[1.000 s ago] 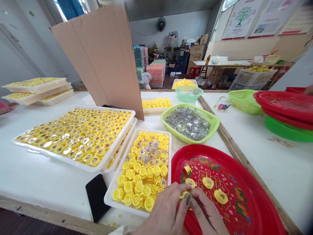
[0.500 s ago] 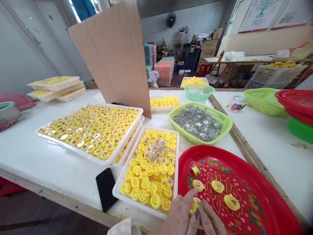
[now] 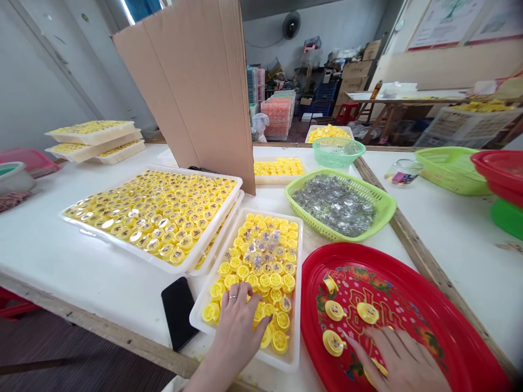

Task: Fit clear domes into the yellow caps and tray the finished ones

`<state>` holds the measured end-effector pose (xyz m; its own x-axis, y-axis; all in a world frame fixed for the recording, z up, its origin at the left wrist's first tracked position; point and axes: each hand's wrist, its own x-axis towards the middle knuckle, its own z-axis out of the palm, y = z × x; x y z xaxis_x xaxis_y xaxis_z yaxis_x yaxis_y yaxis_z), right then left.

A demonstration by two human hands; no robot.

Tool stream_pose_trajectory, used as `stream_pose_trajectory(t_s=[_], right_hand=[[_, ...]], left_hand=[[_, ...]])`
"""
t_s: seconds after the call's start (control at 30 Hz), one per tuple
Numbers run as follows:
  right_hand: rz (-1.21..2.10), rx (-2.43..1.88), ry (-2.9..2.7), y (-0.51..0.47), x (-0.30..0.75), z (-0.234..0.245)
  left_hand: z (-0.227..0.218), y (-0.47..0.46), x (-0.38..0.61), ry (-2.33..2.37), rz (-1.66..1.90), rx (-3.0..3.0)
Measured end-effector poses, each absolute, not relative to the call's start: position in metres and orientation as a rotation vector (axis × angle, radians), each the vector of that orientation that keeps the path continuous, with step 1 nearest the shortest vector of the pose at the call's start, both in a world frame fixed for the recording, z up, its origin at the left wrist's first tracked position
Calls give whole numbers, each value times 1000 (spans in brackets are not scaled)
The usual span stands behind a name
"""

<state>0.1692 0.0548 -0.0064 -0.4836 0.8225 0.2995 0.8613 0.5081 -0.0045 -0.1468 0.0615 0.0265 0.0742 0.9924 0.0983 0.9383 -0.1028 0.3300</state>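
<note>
My left hand (image 3: 241,321), wearing a ring, reaches over a white plastic tray (image 3: 299,305) of small round yellow cup-shaped pieces (image 3: 274,280). Its thumb stands apart from the curled fingers, whose tips hide whatever they touch. Over the red oval tray (image 3: 327,253), my right hand (image 3: 402,356) is stretched out and slightly blurred. A yellow piece partly shows beneath its thumb. To its left on that tray lie a yellow piece with a printed face (image 3: 334,343) and others like it. Clear domed bits (image 3: 263,247) rest among the pieces in the white tray.
A green basket (image 3: 386,215) of clear plastic parts stands behind the red tray. A black phone (image 3: 178,313) lies left of the white tray. Larger stacked trays (image 3: 235,198) of yellow pieces sit left, before an upright cardboard sheet (image 3: 196,92). A wooden strip (image 3: 412,245) crosses the table.
My hands, together over the red tray's near edge before, have separated. The left moved over the white tray; the right moved rightward. One more printed yellow piece shows at the red tray's left.
</note>
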Motion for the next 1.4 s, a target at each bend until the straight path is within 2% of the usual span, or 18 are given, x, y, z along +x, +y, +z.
stream_pose_trajectory(t_s=[0.13,0.27,0.6,0.77,0.83,0.93,1.1,1.27,1.4], right_hand=[[-237,-1377,-2449,79,81,24],[-206,-1490,-2504,95,25,32],[-241,-1620,-2614,100,17,20],[-210,-1623,-2559,100,22,21],[-71,-1524,-2478,99,30,24],[336,-1353,-2244,93,46,29],[959,-1404,-1661,77,71,32],[1332,-1278,-1188,59,84,40],[1571,-1147,-1056,50,89,50]], left_hand=[[30,56,-152,2087,354,2167],[27,52,-147,2127,356,2140],[17,53,-146,2103,377,2162],[16,54,-145,2068,546,2199],[17,54,-144,2031,587,2205],[18,55,-141,1971,614,2232],[24,61,-132,1810,698,2267],[37,63,-126,1493,856,2245],[39,59,-121,1311,874,2156]])
